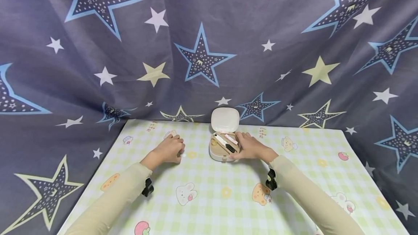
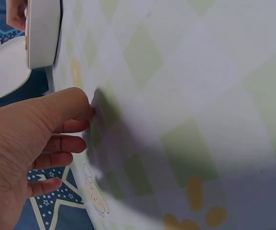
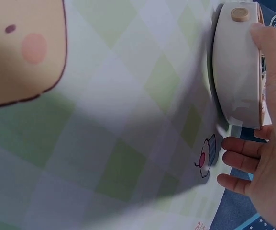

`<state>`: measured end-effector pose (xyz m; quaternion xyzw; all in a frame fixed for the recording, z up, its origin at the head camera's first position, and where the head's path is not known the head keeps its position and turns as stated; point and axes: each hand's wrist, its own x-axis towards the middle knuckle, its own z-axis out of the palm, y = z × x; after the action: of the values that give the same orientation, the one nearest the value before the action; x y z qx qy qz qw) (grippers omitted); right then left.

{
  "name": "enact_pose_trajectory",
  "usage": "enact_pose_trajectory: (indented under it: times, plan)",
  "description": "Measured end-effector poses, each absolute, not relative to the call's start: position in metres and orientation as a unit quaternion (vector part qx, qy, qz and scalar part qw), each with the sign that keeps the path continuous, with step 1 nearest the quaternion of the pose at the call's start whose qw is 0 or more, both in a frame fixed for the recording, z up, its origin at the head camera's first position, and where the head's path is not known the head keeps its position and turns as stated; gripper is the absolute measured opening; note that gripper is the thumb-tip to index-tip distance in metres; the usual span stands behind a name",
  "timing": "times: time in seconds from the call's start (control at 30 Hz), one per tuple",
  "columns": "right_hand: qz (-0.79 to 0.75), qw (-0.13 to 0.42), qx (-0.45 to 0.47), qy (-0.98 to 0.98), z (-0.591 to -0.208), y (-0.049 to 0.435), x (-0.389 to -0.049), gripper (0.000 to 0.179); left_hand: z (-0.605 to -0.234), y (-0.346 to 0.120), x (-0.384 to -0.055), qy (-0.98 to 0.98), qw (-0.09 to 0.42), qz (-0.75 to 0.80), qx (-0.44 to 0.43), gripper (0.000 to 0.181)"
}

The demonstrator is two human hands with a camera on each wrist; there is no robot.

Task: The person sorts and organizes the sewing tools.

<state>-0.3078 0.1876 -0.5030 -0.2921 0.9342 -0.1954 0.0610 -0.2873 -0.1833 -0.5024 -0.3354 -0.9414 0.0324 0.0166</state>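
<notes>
A small white box (image 1: 219,157) with rounded corners stands on the table, its lid (image 1: 225,119) tipped up at the back. Inside, on a tan surface, lie a slim white tool with a black end (image 1: 223,143), a pink-and-white piece (image 1: 231,139) and a small yellow round piece (image 1: 213,142). My right hand (image 1: 250,147) grips the box's right side, thumb at the front rim near the round button (image 3: 240,15). To the left of the box, my left hand (image 1: 167,149) hovers close over the table, fingers loosely curled, with nothing visible in them.
A green-and-white checked cloth with cartoon prints covers the table (image 1: 212,191). Behind it and at both sides hangs a dark blue curtain (image 1: 196,93) with stars. The raised lid stands close to the curtain at the table's back edge.
</notes>
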Motion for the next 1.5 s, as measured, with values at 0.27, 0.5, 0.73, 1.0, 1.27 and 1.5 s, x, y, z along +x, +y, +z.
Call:
enact_pose_trajectory:
  times: [0.27, 0.5, 0.73, 1.0, 1.27, 1.5]
  plan:
    - [-0.190, 0.058, -0.290, 0.936, -0.5054, 0.1910, -0.3062, 0.088, -0.5051, -0.1773, -0.2884, -0.945, 0.005, 0.021, -0.328, 0.022]
    - [-0.202, 0.057, -0.293, 0.933, -0.5048, 0.1888, -0.3071, 0.089, -0.5019, -0.1778, -0.2896, -0.946, 0.006, 0.033, -0.324, 0.025]
    - [-0.200, 0.057, -0.295, 0.933, -0.5072, 0.1865, -0.3056, 0.087, -0.5037, -0.1786, -0.2896, -0.942, 0.024, 0.032, -0.334, 0.028]
    - [-0.199, 0.064, -0.292, 0.933, -0.5016, 0.1867, -0.3052, 0.090, -0.5045, -0.1767, -0.2918, -0.945, 0.015, 0.028, -0.326, 0.026]
    - [-0.193, 0.060, -0.299, 0.933, -0.5028, 0.1856, -0.3075, 0.085, -0.5028, -0.1772, -0.2926, -0.945, 0.012, 0.030, -0.326, 0.025]
    - [-0.195, 0.065, -0.295, 0.933, -0.5025, 0.1858, -0.3076, 0.084, -0.5004, -0.1750, -0.2913, -0.943, 0.014, 0.026, -0.331, 0.020]
